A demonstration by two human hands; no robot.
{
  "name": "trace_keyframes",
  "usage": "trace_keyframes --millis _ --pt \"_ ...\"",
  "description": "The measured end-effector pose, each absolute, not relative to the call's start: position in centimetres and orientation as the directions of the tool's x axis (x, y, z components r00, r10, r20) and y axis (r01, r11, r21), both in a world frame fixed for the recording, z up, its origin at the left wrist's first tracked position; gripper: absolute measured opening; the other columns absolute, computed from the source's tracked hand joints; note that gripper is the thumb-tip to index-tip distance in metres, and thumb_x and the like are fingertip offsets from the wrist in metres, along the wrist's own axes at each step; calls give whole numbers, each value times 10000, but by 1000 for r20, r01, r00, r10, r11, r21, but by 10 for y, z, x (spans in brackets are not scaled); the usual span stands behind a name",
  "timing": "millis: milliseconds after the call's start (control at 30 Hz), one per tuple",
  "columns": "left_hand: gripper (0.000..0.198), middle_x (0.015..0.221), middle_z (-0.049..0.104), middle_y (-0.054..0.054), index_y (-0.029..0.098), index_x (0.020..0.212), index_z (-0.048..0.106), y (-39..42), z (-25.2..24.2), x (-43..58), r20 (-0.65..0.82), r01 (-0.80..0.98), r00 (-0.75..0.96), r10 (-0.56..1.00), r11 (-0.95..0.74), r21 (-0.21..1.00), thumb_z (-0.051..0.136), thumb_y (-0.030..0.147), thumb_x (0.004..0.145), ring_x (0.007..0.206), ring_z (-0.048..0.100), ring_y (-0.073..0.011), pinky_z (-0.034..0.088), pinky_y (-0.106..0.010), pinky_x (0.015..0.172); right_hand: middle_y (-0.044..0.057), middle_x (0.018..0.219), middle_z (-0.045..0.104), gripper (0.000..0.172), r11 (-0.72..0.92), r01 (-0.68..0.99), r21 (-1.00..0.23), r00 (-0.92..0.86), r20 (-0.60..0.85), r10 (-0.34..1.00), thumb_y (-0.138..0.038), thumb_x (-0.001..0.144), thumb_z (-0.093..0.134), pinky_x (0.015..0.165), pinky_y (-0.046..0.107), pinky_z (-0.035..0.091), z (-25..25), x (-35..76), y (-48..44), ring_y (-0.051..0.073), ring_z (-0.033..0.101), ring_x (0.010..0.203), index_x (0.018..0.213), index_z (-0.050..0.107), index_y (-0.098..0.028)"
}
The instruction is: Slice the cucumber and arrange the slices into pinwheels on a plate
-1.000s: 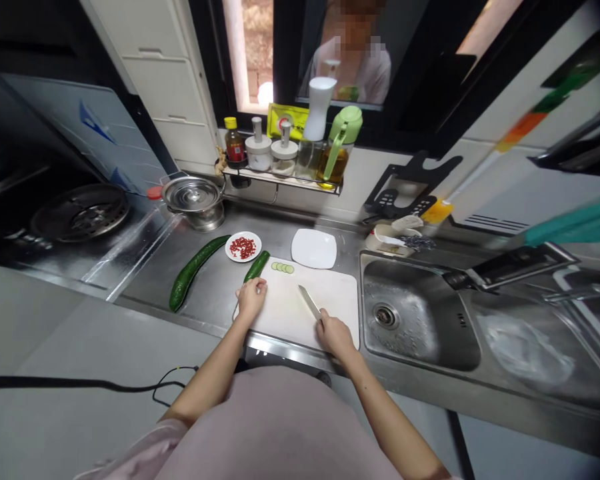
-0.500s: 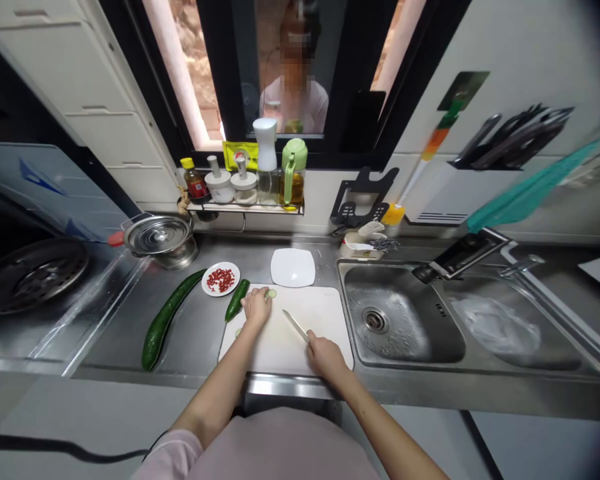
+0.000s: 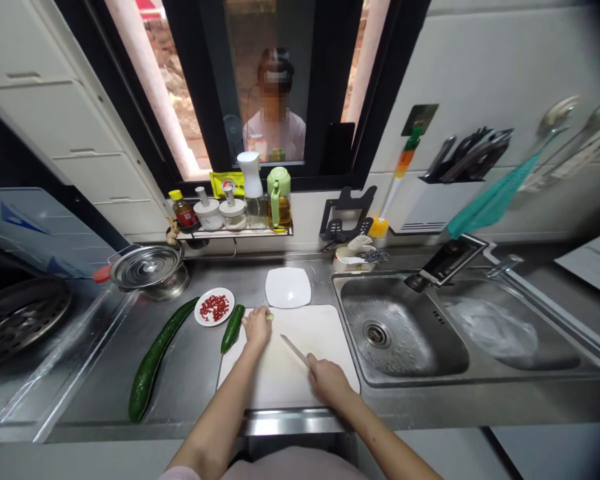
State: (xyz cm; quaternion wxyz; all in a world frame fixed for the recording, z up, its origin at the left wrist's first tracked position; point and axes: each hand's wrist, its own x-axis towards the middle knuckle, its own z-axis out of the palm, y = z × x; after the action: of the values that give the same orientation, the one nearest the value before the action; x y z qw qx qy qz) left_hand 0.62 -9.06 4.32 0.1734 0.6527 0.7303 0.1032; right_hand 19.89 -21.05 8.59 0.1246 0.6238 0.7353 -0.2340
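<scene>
My left hand (image 3: 257, 327) rests with curled fingers on the far left part of a white cutting board (image 3: 300, 377), covering cucumber slices; one green slice shows at its fingertips. A cut cucumber piece (image 3: 233, 328) lies just left of that hand at the board's edge. My right hand (image 3: 327, 380) is closed on the handle of a knife (image 3: 295, 350), whose blade points away over the board. A whole cucumber (image 3: 155, 357) lies on the steel counter further left.
A small dish of red chilli bits (image 3: 214, 307) and a white square plate (image 3: 288, 287) stand behind the board. A sink (image 3: 400, 330) lies to the right, a lidded steel pot (image 3: 147, 269) at left, a condiment rack (image 3: 233, 210) on the wall. A person shows in the window.
My left hand moved up the board from its left edge onto the cucumber slices and covers them. The camera tilted up. The knife hand has hardly moved.
</scene>
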Motion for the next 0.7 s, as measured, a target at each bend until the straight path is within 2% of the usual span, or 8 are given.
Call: trace_keyframes --millis 100,300,467,700 --pt "165 1011 687 -57 221 887 623 -92 47 4 -127 909 -84 988 128 396 477 151 858 1006 577 -229 284 -349 839 136 971 702 354 111 976 -188 -189 -472 861 -123 860 394 733 287 407 87 199 -210 237 659 923 1183 531 -170" --pt "208 991 718 -18 248 912 628 -106 54 -8 -200 863 -143 969 221 454 455 146 859 974 620 -209 299 -348 850 146 965 700 383 146 972 -185 -216 -451 866 -113 865 367 734 302 420 85 200 -212 253 661 927 1210 528 -159" --pt "137 925 730 -6 262 900 639 -124 57 -16 -295 837 -173 940 299 459 531 216 830 962 644 -214 329 -353 865 145 966 700 385 150 972 -182 -216 -433 875 -109 870 365 743 294 422 85 199 -213 242 662 929 1214 532 -159" --pt "124 953 731 21 266 879 646 -146 66 -12 -402 817 -164 901 352 457 585 260 771 936 656 -187 371 -327 839 142 950 696 353 147 969 -196 -217 -409 886 -116 869 378 742 298 420 90 199 -216 240 660 917 1177 545 -159"
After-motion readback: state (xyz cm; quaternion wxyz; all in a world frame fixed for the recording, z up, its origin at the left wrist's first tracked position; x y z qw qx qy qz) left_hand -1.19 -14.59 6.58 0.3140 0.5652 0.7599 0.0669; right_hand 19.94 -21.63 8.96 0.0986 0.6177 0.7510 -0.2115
